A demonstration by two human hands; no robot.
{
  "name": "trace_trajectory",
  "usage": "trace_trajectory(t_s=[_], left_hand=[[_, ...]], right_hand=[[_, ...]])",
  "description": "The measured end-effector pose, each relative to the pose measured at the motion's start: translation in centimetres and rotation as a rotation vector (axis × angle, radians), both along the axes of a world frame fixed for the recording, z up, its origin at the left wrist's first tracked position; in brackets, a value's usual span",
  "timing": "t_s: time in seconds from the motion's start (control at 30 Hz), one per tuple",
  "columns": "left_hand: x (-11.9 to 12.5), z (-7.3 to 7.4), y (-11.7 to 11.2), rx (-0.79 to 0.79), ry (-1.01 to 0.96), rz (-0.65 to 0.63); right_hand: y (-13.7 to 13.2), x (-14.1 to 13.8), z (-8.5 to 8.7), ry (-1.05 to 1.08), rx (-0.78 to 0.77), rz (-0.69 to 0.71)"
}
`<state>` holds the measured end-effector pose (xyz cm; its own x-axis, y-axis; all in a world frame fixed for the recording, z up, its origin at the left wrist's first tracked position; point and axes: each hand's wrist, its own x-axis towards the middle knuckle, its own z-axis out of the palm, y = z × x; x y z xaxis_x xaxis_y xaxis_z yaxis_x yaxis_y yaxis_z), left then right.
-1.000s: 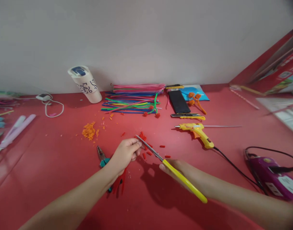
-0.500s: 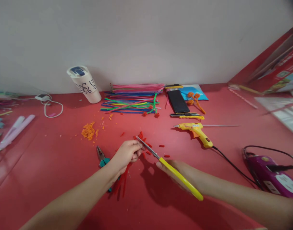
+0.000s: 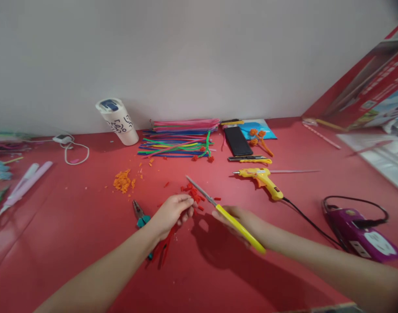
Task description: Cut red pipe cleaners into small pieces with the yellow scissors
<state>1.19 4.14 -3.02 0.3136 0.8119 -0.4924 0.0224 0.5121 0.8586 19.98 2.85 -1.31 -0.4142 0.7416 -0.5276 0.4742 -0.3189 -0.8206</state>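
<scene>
Head view. The left hand (image 3: 171, 213) is closed around a bundle of red pipe cleaners (image 3: 164, 250). Their long ends trail back beneath the wrist onto the red table (image 3: 71, 226), and their cut ends sit at the fingertips. The right hand (image 3: 238, 219) is clamped on the yellow handles of the scissors (image 3: 215, 204). The blades appear together and point up and to the left, passing just beside the left fingertips. Short red cuttings (image 3: 193, 192) lie on the table under the blades. Teal-handled pliers (image 3: 139, 214) lie just left of the left wrist, and a heap of orange cuttings (image 3: 122, 181) lies further back. A yellow glue gun (image 3: 261, 178) lies to the right, its cord running towards a purple device (image 3: 360, 230). Along the wall stand a paper cup (image 3: 118, 122), a stack of coloured pipe cleaners (image 3: 181, 140) and a black phone (image 3: 237, 141).
</scene>
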Motion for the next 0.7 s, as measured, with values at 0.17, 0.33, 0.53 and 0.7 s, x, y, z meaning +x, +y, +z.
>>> trace_trajectory(t_s=[0.17, 0.33, 0.53, 0.7], left_hand=[[0.9, 1.6, -1.5, 0.074, 0.0, -0.131], [1.3, 3.1, -2.4, 0.125, -0.049, -0.168], [1.4, 2.4, -2.6, 0.058, 0.041, -0.163], [1.2, 1.9, -2.8, 0.051, 0.103, -0.23]], right_hand=[[1.2, -1.0, 0.7, 0.004, 0.078, 0.05], [0.7, -2.1, 0.4, 0.039, 0.105, 0.099], [0.6, -2.0, 0.2, -0.006, 0.27, 0.064], [0.2, -1.6, 0.1, 0.059, 0.273, 0.085]])
